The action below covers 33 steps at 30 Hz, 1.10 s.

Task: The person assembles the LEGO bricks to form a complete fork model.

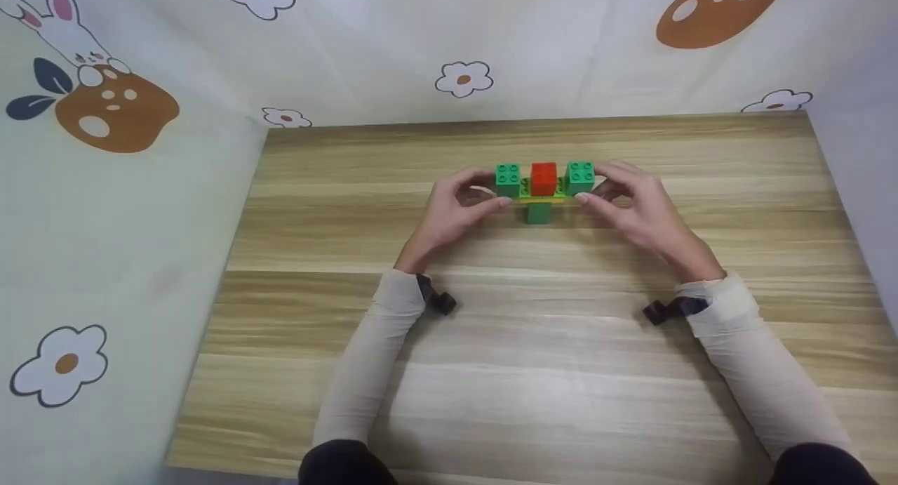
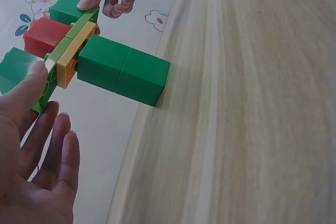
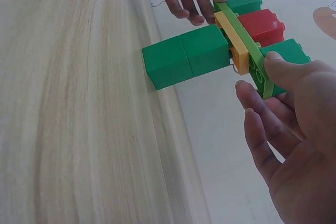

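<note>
A toy brick structure stands upright near the back of the table. Two stacked green bricks [image 2: 123, 70] form its post, with the lower one at the wood surface. Above them lie an orange plate [image 3: 232, 43] and a longer row of light green plates [image 3: 244, 34]. On top sit a left green brick [image 1: 508, 180], a red brick [image 1: 544, 180] in the middle and a right green brick [image 1: 581, 178]. My left hand [image 1: 452, 208] pinches the left end of this top, thumb in front. At the opposite end, my right hand [image 1: 642, 208] pinches it likewise.
The wood-grain table [image 1: 533, 380] ends at a back edge just beyond the hands. Behind and to the left hangs a pale cloth [image 1: 365, 43] printed with flowers and a rabbit. A plain pale surface [image 1: 856, 162] borders the right side.
</note>
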### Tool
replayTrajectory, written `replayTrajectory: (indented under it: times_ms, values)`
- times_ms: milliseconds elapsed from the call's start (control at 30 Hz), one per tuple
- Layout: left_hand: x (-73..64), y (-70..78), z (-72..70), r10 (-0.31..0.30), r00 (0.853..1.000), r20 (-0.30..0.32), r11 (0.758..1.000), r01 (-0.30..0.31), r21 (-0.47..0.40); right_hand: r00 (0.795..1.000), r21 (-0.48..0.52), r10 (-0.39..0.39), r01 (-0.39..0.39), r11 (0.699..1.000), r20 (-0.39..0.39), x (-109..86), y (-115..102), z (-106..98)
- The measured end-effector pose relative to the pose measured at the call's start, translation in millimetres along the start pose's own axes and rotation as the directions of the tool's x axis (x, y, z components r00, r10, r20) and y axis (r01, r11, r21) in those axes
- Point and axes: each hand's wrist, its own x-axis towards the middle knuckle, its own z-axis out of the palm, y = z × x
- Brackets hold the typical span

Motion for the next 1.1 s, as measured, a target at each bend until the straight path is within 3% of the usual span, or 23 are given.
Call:
replayTrajectory:
  times_ms: [333, 667, 1100]
  values:
    - [-0.1, -0.3, 0.3, 0.030, 1.000, -0.006, 1.000, -0.030, 0.002, 1.000, 0.002, 0.018, -0.018, 1.000, 0.002, -0.7, 0.0, -0.8]
    - [0.3, -1.5, 0.7, 0.049, 0.999, -0.005, 0.999, -0.049, -0.014, 0.999, 0.011, -0.048, 0.048, 0.999, -0.005, 1.1, 3.8, -0.5]
    - [0.2, -2.2, 1.7, 0.045, 0.999, -0.013, 0.999, -0.045, 0.007, 0.999, -0.003, -0.046, 0.046, 0.999, 0.006, 0.4, 5.0, -0.3]
